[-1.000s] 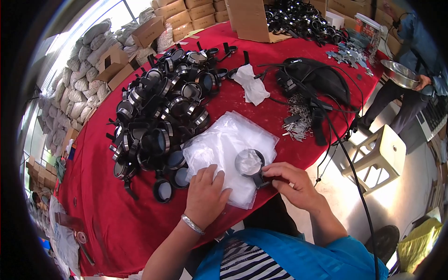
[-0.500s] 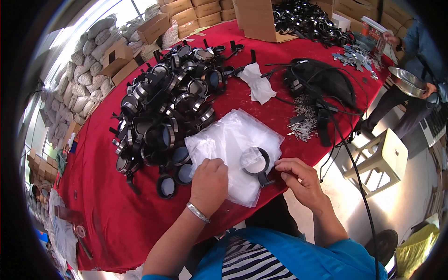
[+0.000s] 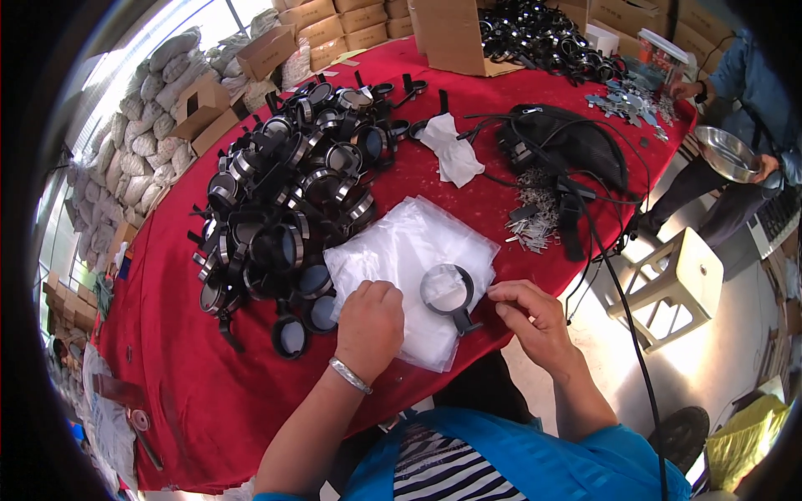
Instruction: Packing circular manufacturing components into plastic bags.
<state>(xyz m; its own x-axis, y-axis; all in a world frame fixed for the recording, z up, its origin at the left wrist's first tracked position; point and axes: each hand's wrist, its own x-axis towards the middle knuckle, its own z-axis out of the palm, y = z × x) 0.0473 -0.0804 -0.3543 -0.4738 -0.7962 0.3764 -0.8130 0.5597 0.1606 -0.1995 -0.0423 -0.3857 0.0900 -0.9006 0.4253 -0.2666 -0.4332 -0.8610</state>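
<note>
A stack of clear plastic bags [image 3: 393, 242] lies on the red cloth before me. On its right part rests a black ring-shaped part with a short handle [image 3: 461, 321], with a small crumpled clear piece [image 3: 447, 285] inside the ring. My left hand [image 3: 370, 324], a bracelet on its wrist, is closed at the bags' left edge; its fingertips are hidden. Just right of the ring, my right hand [image 3: 535, 324] hovers with thumb and forefinger apart and nothing visible between them. Left of the bags is a large heap of similar black rings with metal bands [image 3: 292, 167].
Beyond the bags lie a white tissue [image 3: 455, 150], a black pouch [image 3: 568, 146] with cables, and small metal pins [image 3: 533, 217]. A person [image 3: 752, 92] at the far right holds a metal bowl [image 3: 727, 154]. A stool [image 3: 677, 280] stands beside the table. An open carton [image 3: 451, 37] is at the back.
The whole view has shifted slightly. My hands and the ring on the bags keep nearly the same places. The other person's hand by the bucket is a little lower.
</note>
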